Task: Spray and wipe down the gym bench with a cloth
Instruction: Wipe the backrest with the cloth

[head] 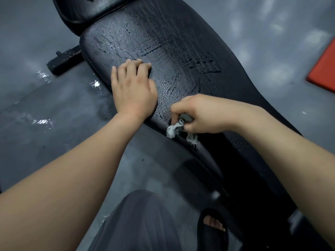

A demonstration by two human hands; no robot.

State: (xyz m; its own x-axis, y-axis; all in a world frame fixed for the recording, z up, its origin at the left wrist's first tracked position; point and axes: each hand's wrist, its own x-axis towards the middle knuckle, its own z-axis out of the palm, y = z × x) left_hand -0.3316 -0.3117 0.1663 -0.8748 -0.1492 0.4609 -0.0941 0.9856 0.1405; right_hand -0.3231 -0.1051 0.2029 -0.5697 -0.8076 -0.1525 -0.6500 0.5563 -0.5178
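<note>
The gym bench is wet with spray. My right hand squeezes the cloth; my left hand rests open. Wiping looks only partly done.

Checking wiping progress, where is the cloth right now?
In the head view, the cloth is bunched in the right hand at the near edge of the bench pad, just right of the left hand resting on it.

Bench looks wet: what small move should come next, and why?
Probably the right hand should sweep its cloth up across the bench: it grips the cloth bunched at the near edge, and droplets and streaks cover the surface beyond.
</note>
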